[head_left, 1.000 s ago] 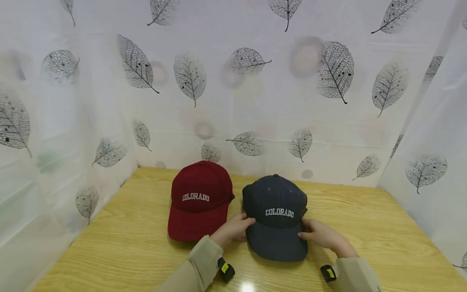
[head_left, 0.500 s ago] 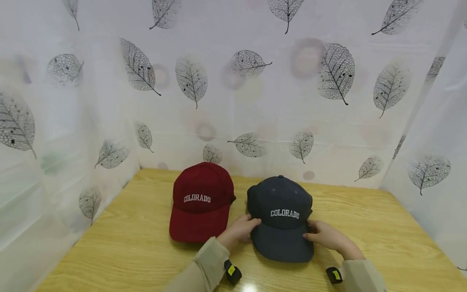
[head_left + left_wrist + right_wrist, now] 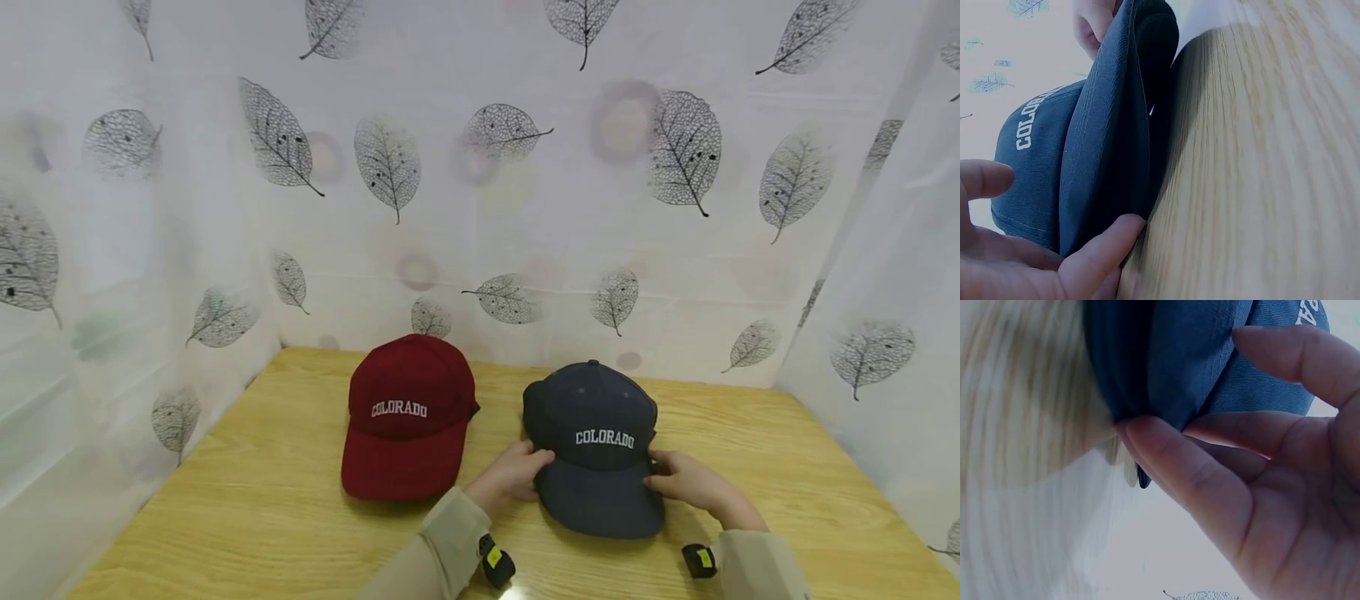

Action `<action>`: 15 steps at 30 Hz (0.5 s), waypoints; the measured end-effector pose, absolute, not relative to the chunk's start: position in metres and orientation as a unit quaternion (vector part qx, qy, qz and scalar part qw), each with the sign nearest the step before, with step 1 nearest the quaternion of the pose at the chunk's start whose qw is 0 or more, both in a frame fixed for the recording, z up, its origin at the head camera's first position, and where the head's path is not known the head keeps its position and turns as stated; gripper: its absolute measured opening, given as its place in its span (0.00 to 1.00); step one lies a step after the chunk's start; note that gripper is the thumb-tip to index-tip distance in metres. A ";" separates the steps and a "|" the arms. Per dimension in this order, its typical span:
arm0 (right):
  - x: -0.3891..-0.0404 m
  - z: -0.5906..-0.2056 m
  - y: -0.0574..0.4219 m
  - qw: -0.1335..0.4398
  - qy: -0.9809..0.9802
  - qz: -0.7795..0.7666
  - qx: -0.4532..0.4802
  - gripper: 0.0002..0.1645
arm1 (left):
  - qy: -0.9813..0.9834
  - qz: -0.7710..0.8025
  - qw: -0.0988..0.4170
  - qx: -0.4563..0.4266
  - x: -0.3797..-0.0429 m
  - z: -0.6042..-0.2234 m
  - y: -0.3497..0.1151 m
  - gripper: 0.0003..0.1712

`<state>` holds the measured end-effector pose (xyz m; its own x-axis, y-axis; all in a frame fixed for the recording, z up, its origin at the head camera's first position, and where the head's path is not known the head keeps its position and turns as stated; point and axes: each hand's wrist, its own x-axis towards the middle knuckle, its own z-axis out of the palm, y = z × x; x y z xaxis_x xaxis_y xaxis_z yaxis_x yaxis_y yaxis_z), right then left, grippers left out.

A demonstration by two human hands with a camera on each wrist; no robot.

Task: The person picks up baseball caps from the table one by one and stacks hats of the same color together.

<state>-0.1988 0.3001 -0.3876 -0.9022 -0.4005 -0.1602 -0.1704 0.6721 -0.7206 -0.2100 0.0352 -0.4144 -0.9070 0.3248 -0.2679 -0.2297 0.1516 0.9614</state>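
A navy baseball cap (image 3: pixel 600 408) with white COLORADO lettering sits on the wooden table, its brim toward me. My left hand (image 3: pixel 512 477) holds its left side where crown and brim meet. In the left wrist view, the fingers (image 3: pixel 1100 253) reach the brim's lower edge close to the tabletop, and the thumb is by the crown. On the opposite side my right hand (image 3: pixel 693 485) holds the cap, thumb on top near the brim. Its fingers (image 3: pixel 1191 475) lie along the brim's underside edge in the right wrist view. Some fingertips are hidden by the cap.
Left of the navy cap rests a dark red baseball cap (image 3: pixel 408 400), also lettered COLORADO, brim forward. The light wood table (image 3: pixel 247 500) is bordered by a pale curtain (image 3: pixel 465 225) printed with dark leaves at the back and both sides.
Both hands have slid the navy cap to the right along the table, keeping their hold on its sides. The gap to the red cap has widened; the red cap has stayed put.
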 end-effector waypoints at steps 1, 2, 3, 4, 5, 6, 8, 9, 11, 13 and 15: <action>-0.199 -0.387 0.301 0.156 0.901 -0.374 -0.153 0.38 | 0.729 0.649 0.214 0.037 -0.210 -0.415 0.036 0.37; -0.200 -0.387 0.302 0.159 0.902 -0.374 -0.148 0.38 | 0.730 0.648 0.215 0.041 -0.210 -0.415 0.037 0.37; -0.200 -0.387 0.303 0.162 0.901 -0.377 -0.140 0.38 | 0.729 0.649 0.216 0.044 -0.210 -0.415 0.037 0.37; -0.200 -0.387 0.303 0.166 0.899 -0.382 -0.135 0.38 | 0.726 0.651 0.217 0.046 -0.210 -0.415 0.037 0.38; -0.200 -0.386 0.303 0.168 0.898 -0.386 -0.131 0.38 | 0.724 0.653 0.218 0.046 -0.210 -0.416 0.038 0.38; -0.200 -0.386 0.303 0.171 0.896 -0.389 -0.128 0.38 | 0.722 0.654 0.219 0.047 -0.211 -0.416 0.038 0.38; -0.200 -0.386 0.304 0.175 0.894 -0.394 -0.125 0.39 | 0.718 0.658 0.223 0.046 -0.211 -0.416 0.038 0.39; -0.199 -0.385 0.303 0.174 0.894 -0.395 -0.124 0.39 | 0.719 0.657 0.225 0.044 -0.212 -0.416 0.037 0.39; -0.198 -0.385 0.303 0.171 0.895 -0.394 -0.123 0.39 | 0.723 0.651 0.229 0.041 -0.212 -0.416 0.036 0.40; -0.197 -0.385 0.303 0.164 0.899 -0.387 -0.122 0.38 | 0.730 0.641 0.232 0.044 -0.211 -0.415 0.033 0.40; -0.196 -0.384 0.302 0.152 0.908 -0.371 -0.120 0.38 | 0.745 0.623 0.230 0.062 -0.209 -0.412 0.029 0.40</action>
<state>-0.1957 0.3022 -0.3842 -0.9246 -0.3318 -0.1871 -0.1056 0.6952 -0.7110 -0.2092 0.0294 -0.4117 -0.8860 0.3802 -0.2655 -0.1941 0.2160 0.9569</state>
